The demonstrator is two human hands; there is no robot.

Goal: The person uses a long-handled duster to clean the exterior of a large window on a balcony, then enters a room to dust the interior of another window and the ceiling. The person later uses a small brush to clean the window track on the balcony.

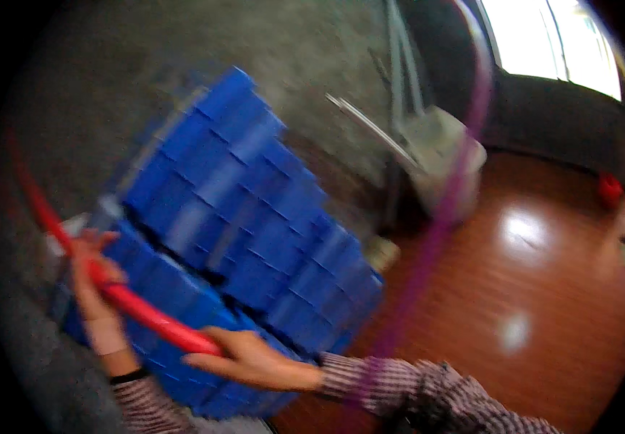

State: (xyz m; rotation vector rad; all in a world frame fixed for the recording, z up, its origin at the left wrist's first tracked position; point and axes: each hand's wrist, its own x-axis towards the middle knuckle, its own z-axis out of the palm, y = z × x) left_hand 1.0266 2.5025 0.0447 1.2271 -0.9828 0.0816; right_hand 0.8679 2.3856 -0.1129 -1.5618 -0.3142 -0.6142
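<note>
My right hand (pixel 253 358) grips one end of a curved, glossy red tube (pixel 155 317), thumb on one side and fingers on the other. Farther along the tube, at the left, is my left hand (pixel 95 271), its fingers around it; motion blur hides the exact grip. Past that hand the tube bends up and fades near the picture's dark left rim. Both hands are above a stack of blue box-like pieces (pixel 236 200), set in overlapping rows with a dark gap running across. Striped sleeves cover both forearms.
A pale bin (pixel 442 135) with thin white rods (pixel 372 127) stands against the wall. Reddish-brown wood flooring (pixel 508 293) lies at the right, with a small red object (pixel 610 190) near the window (pixel 562 43). A blurred purple arc (pixel 432 244) crosses the view; its nature is unclear.
</note>
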